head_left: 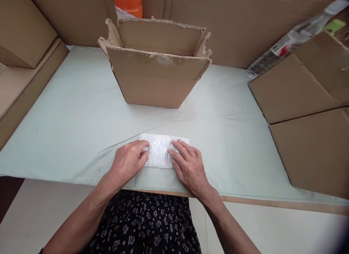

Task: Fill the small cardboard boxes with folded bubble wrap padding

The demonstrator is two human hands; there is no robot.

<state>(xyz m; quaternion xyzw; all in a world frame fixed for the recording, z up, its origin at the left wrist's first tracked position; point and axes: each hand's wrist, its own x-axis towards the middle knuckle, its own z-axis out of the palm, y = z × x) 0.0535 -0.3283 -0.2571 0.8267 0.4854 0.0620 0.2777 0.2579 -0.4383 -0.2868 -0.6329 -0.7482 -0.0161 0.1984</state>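
Note:
A small flat bubble wrap bag [159,152] lies on the pale green cloth near the table's front edge. My left hand [131,157] is at its left end, fingers curled and thumb close to them, gripping that edge. On the right part of the bag rests my right hand [189,165], its fingers stretched out over the surface and pressing on it. That hand covers some of the bag's right side. Whether anything is inside the bag cannot be made out.
Behind the bag stands an open cardboard box [155,79] with ragged top edges. More cardboard boxes [302,90] are on the right, beside a leaning clear plastic bottle [289,44]. Cardboard [29,86] borders the left side. An orange container [128,3] shows at the back.

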